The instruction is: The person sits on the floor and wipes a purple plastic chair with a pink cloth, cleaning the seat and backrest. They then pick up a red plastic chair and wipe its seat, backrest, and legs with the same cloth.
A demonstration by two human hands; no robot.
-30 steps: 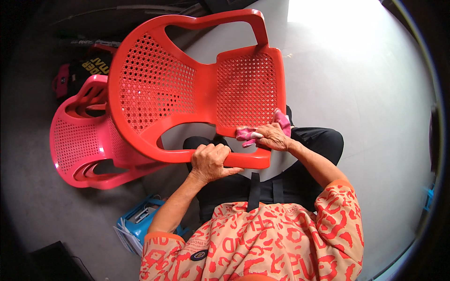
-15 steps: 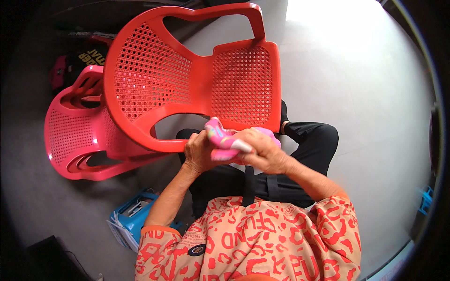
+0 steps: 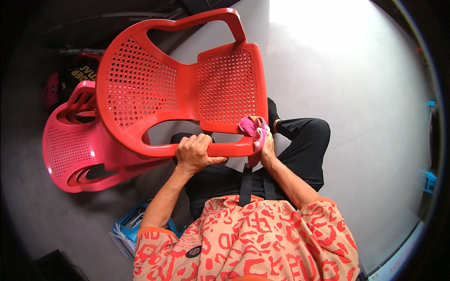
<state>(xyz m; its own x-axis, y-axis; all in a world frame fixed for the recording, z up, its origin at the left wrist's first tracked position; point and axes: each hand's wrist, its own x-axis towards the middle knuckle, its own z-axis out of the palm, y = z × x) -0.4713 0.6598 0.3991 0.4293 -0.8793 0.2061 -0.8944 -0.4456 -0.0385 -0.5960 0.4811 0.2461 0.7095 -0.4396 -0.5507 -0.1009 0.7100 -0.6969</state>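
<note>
A red plastic chair (image 3: 187, 89) with a perforated seat and back lies tipped on its side in front of me. My left hand (image 3: 194, 152) grips its near armrest rail. My right hand (image 3: 266, 147) holds a pink cloth (image 3: 253, 129) pressed against the corner where the armrest meets the seat. My legs in black trousers are under the chair.
A pink plastic chair (image 3: 70, 150) lies on its side to the left, partly behind the red one. A blue box (image 3: 129, 227) with papers sits on the grey floor at lower left. Dark items stand at the far left. Pale tiled floor (image 3: 356, 84) spreads to the right.
The cloth has moved from the middle of the rail to the right corner by the seat. My left hand has taken a fresh grip on the rail.
</note>
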